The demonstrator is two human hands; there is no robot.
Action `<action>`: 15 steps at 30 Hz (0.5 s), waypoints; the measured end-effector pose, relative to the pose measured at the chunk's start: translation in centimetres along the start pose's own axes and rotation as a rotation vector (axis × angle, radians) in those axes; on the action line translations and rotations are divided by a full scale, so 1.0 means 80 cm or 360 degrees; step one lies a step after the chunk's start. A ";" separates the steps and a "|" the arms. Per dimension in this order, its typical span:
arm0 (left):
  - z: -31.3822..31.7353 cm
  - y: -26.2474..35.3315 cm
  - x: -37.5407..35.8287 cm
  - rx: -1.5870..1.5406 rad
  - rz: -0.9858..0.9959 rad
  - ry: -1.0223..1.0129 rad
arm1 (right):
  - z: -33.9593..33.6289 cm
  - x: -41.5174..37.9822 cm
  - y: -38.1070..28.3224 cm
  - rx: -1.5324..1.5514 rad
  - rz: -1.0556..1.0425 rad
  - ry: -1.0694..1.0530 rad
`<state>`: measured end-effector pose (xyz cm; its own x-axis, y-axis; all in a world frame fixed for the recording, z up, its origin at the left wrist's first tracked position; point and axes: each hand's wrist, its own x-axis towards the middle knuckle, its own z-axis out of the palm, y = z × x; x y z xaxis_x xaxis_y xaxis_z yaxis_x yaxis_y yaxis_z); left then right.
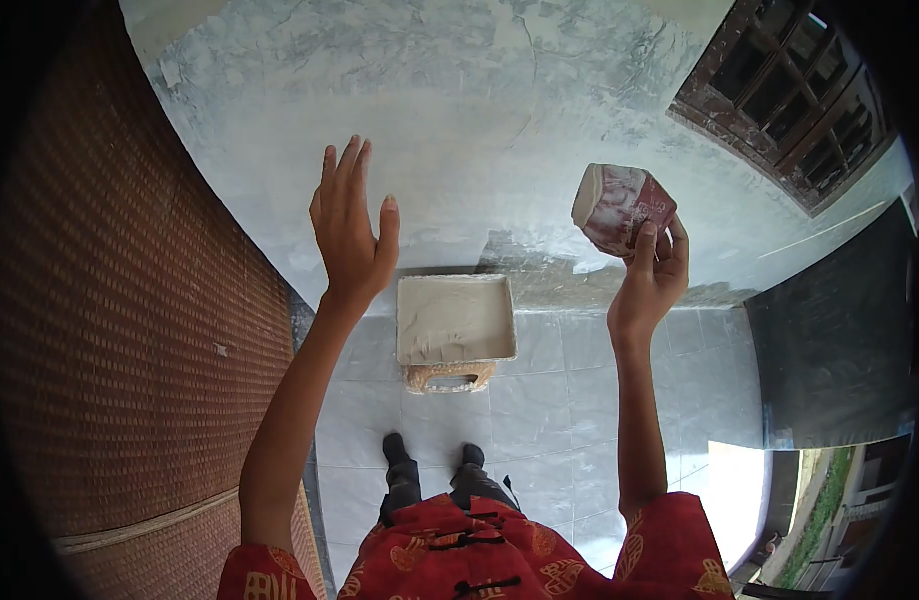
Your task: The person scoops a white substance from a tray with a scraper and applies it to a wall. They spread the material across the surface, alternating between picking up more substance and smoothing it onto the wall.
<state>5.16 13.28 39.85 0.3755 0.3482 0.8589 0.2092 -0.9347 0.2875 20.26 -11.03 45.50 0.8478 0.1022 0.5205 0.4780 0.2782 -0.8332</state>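
My right hand (656, 283) grips a maroon putty spreader (626, 210), thumb on its near face. White smears cover much of the spreader, and a thick cream-coloured band of putty runs along its left edge. Raised on the other side, my left hand (354, 235) is open and holds nothing, its fingers stretched upward in front of the wall (439, 150). Between and below both hands, a rectangular tray (513, 340) contains smooth, off-white putty (457, 318). Under the tray shows a splattered tan stool (419, 380) with a slot in it.
Pale, patchy coating covers the wall, with a darker bare strip (569, 285) near the floor. A brown-framed window (794, 95) is at upper right. Woven matting (159, 290) borders the left side. Grey tiles (539, 420) form the floor; a dark panel (839, 340) stands right.
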 end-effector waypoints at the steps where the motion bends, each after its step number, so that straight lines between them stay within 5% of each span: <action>1: 0.006 -0.011 -0.015 -0.0062 -0.0058 -0.0008 | 0.003 -0.010 0.012 -0.0060 0.0025 0.0002; 15: 0.084 -0.085 -0.348 -0.0298 -0.0765 -0.0819 | -0.012 -0.177 0.246 -0.0687 0.0700 -0.0250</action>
<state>-0.63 10.42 11.11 0.6676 0.6701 0.3245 0.3174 -0.6504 0.6901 17.86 -7.92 21.58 0.9577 0.2675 0.1061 0.1701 -0.2288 -0.9585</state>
